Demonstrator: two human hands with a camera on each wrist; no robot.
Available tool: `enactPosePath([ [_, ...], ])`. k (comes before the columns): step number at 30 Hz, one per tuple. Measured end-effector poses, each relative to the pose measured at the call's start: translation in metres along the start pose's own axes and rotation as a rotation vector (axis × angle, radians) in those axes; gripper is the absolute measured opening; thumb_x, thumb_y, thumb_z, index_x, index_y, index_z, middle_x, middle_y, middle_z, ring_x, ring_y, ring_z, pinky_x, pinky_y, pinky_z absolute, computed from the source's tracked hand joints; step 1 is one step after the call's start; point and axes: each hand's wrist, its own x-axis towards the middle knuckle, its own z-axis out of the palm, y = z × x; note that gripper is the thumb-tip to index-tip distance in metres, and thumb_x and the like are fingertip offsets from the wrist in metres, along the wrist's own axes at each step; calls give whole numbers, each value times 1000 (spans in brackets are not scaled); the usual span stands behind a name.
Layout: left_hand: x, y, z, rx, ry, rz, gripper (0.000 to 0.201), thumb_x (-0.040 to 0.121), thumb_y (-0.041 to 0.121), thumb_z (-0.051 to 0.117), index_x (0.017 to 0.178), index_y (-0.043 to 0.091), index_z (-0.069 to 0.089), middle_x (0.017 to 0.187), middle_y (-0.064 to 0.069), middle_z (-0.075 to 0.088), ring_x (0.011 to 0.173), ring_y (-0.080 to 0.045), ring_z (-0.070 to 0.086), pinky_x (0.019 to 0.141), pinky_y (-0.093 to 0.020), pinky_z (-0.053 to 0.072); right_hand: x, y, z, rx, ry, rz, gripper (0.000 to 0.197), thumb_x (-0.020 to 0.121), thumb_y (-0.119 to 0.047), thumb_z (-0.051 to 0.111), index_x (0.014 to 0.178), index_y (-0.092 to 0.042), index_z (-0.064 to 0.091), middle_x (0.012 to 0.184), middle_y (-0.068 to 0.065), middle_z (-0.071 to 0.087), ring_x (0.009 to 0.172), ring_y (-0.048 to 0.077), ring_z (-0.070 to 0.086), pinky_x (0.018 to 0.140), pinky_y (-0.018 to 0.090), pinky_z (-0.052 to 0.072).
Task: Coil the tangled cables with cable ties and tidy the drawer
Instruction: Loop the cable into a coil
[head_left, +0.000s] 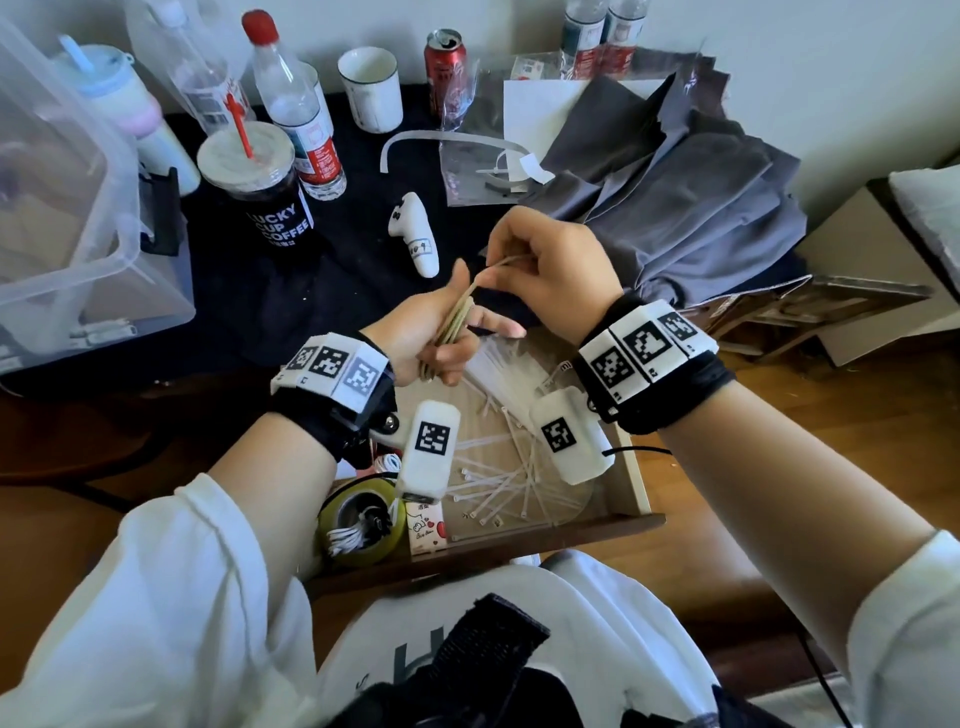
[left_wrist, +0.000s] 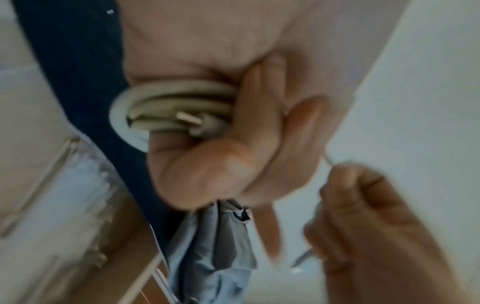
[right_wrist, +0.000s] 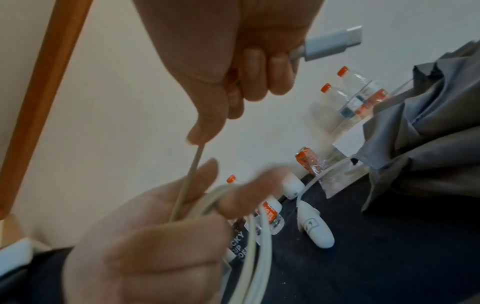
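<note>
My left hand (head_left: 441, 332) grips a coil of off-white cable (head_left: 457, 322) above the open drawer (head_left: 636, 473); the loops (left_wrist: 166, 107) show curled under its fingers, with a plug tip among them. My right hand (head_left: 545, 260) holds the cable's free end up and to the right, the strand (right_wrist: 193, 164) running from its thumb down to the coil (right_wrist: 254, 236). The grey USB plug (right_wrist: 335, 43) sticks out beyond the right fingers. Several white cable ties (head_left: 509, 483) lie loose in the drawer below both hands.
In the drawer's left part sit a yellow tape roll (head_left: 363, 519) and a small carton (head_left: 426, 530). On the dark tabletop stand a coffee cup (head_left: 260, 192), bottles (head_left: 296, 104), a mug (head_left: 371, 88), a can (head_left: 447, 67), a white controller (head_left: 415, 234), grey cloth (head_left: 701, 197) and a clear bin (head_left: 62, 208).
</note>
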Motion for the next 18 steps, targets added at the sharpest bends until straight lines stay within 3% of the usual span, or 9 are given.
enactPosePath([
  [2,-3,1,-3,-139,-104,-16,89,90,66,5,64,13,72,33,0,32,26,-7,20,40,-18,31,2,6,-1,37,8,33,17,79,-21,70,84,-9,60,71,-9,57,66,2,54,69,22,46],
  [4,-6,5,-5,-262,-197,20,85,88,67,6,58,14,65,28,8,26,24,-5,21,39,-16,31,3,12,1,89,31,79,15,82,-19,68,84,-6,61,65,-11,51,57,-4,47,60,10,37],
  [8,-14,11,-5,-401,-361,165,61,84,62,24,55,18,54,35,7,16,29,-8,13,38,-17,35,2,18,11,233,33,163,11,91,-17,56,81,-15,59,57,-8,48,46,-1,43,53,13,37],
  [11,-13,13,-2,-496,-400,266,57,86,57,27,52,19,50,37,7,17,30,-10,14,39,-18,38,2,16,19,427,-45,249,25,96,-12,47,75,-19,58,53,-1,47,35,2,40,39,16,37],
  [13,-10,14,-1,-553,-411,332,57,89,54,28,50,18,49,36,7,18,29,-10,16,39,-19,40,-1,11,24,602,-145,306,30,99,-10,41,73,-15,55,50,-1,48,33,4,42,33,16,35],
  [18,-11,16,-2,-586,-359,387,56,87,53,31,44,20,43,35,6,17,28,-11,15,37,-16,38,-3,4,21,724,-284,361,38,101,-16,35,66,-7,46,45,-6,50,34,6,46,38,18,42],
])
